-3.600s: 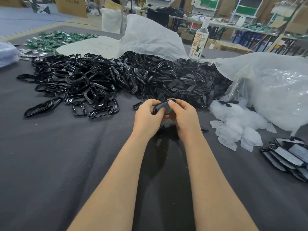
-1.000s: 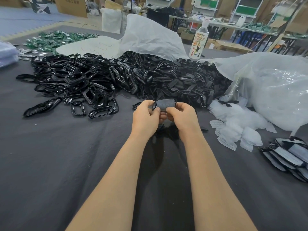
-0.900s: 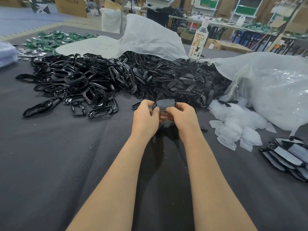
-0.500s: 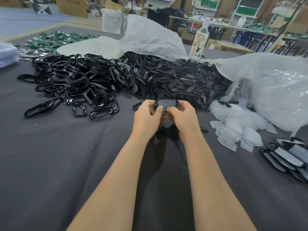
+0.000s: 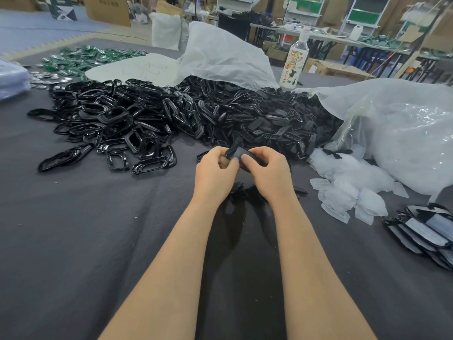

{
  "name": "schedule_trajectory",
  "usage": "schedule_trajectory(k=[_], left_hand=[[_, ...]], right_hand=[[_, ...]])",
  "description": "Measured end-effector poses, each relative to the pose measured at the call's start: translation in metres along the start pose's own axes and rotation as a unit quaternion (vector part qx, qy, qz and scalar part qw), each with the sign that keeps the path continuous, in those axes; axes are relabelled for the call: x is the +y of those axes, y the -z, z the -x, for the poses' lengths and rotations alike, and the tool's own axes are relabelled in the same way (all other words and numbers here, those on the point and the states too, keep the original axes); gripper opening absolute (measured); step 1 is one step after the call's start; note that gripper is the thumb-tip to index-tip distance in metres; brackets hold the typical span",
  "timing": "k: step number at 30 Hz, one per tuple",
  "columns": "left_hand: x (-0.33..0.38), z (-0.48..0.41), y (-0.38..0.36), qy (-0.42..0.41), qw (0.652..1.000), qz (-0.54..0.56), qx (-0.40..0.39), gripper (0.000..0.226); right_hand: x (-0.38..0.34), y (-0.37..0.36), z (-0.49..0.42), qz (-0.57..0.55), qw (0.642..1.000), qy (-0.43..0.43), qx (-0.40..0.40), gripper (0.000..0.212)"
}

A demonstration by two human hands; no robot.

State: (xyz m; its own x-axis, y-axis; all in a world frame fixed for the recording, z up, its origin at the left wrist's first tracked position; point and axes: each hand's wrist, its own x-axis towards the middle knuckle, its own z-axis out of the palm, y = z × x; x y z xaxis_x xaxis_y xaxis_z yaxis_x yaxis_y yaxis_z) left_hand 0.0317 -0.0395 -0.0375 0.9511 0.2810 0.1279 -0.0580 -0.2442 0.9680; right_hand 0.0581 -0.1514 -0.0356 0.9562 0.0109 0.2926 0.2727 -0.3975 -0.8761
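Both hands meet above the dark cloth-covered table (image 5: 85, 241) and hold one small black plastic part (image 5: 239, 153) between them. My left hand (image 5: 214, 175) pinches its left end with curled fingers. My right hand (image 5: 268, 173) grips its right side, thumb pressed on top. Most of the part is hidden by the fingers. Beyond the hands lies a big heap of black plastic frames and flat pieces (image 5: 183, 116). A few small black bits (image 5: 237, 190) lie on the cloth under the hands.
A pile of small clear bags (image 5: 348, 182) lies to the right, with a large clear plastic sack (image 5: 404, 128) behind it. Bagged black parts (image 5: 421, 231) are stacked at far right. A drink bottle (image 5: 294, 62) stands at the back; green circuit boards (image 5: 83, 58) lie far left.
The black part has tilted between my fingers, its right end now lower under my right thumb. Both hands stay in the same spot.
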Motion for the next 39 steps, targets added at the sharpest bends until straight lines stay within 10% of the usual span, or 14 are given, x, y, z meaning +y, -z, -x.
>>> schedule_trajectory(k=[6,39], left_hand=[[-0.001,-0.002,-0.002,0.058,0.99,0.126,0.001,0.011],[0.002,0.0,-0.006,0.012,0.999,0.038,0.015,0.009]], right_hand=[[-0.005,-0.006,0.002,-0.084,0.995,-0.05,0.006,0.017],[-0.011,-0.011,0.002,-0.17,0.977,-0.122,0.043,0.01]])
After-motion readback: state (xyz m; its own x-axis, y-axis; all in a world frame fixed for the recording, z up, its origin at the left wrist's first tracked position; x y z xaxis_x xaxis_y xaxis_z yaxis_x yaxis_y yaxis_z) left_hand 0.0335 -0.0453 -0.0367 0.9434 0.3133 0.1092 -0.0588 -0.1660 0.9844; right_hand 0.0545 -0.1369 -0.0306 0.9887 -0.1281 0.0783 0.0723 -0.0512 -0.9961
